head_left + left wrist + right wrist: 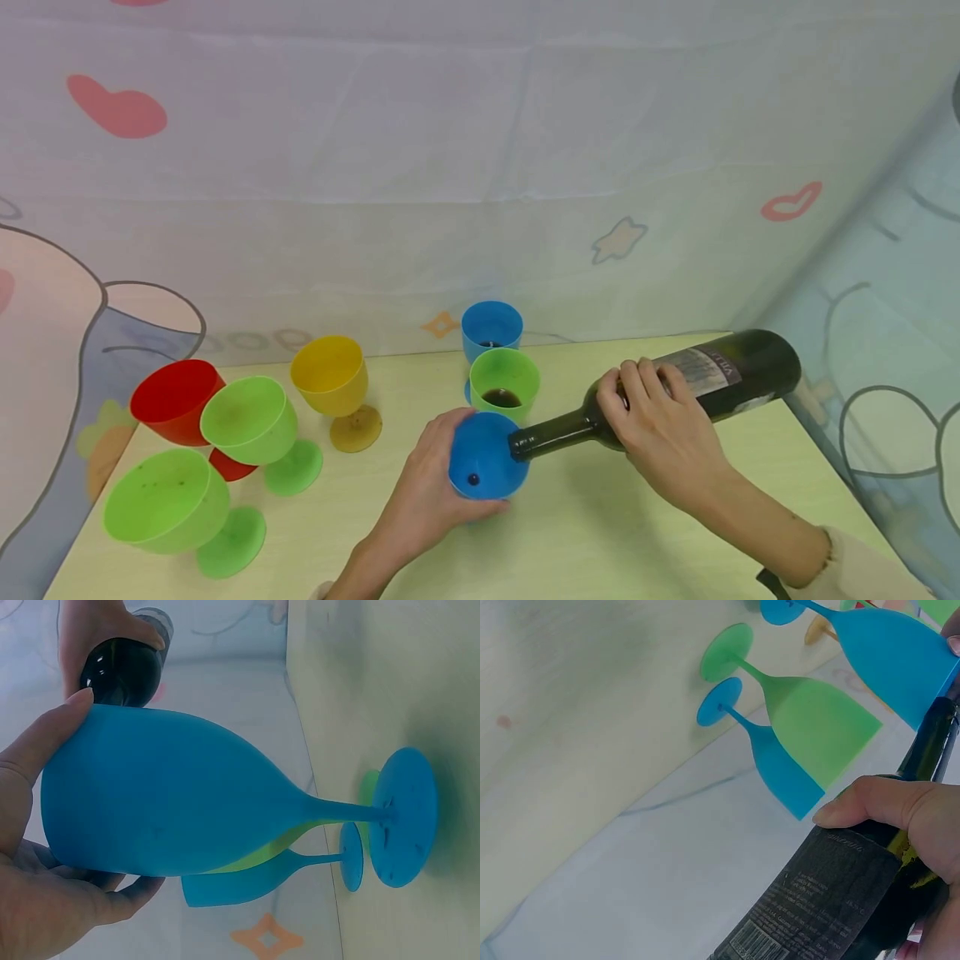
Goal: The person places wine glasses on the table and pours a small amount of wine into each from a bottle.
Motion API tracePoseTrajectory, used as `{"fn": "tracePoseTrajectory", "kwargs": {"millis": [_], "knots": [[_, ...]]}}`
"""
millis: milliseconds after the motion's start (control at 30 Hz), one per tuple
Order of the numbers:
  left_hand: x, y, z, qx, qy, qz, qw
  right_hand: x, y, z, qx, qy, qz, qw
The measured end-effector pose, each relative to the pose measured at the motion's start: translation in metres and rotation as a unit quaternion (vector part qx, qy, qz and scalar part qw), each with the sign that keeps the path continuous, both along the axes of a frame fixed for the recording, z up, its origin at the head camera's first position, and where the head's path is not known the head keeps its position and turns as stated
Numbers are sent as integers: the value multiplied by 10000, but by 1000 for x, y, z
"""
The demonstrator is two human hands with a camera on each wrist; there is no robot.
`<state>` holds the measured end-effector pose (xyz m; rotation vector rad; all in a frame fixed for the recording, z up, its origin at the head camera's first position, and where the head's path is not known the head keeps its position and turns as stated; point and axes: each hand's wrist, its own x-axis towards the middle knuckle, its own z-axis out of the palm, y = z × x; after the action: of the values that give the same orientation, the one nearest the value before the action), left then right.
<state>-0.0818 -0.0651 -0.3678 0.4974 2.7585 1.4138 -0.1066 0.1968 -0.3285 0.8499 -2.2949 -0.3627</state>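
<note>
My left hand (423,487) grips the bowl of a blue plastic goblet (491,450), thumb on one side and fingers on the other. A small dark spot shows inside its bowl. The goblet's foot (405,817) is at the tabletop in the left wrist view. In my right hand (667,433) is a dark green wine bottle (757,371), held round its body near the shoulder and tilted down to the left. Its mouth is at the goblet's rim. Just behind stand a green goblet (525,379) and another blue goblet (491,321), both with dark liquid inside.
On the left of the pale table (337,517) stand a red goblet (172,404), a yellow goblet (330,379), a green goblet (251,421) and a larger-looking green goblet (165,504). A patterned cloth (480,158) hangs behind the table.
</note>
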Motion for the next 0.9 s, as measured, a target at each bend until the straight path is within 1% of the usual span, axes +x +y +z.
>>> {"fn": "tracePoseTrajectory", "kwargs": {"millis": [233, 500, 733, 900], "knots": [[0, 0, 0, 12, 57, 34, 10000, 0, 0, 2, 26, -5, 23, 10000], [1, -1, -2, 155, 234, 31, 9996, -1, 1, 2, 47, -16, 20, 10000], [1, -2, -2, 196, 199, 17, 9996, 0, -1, 3, 111, -60, -104, 9999], [1, -2, -3, 269, 211, 50, 9994, 0, -1, 3, 98, -12, -78, 9999]]}}
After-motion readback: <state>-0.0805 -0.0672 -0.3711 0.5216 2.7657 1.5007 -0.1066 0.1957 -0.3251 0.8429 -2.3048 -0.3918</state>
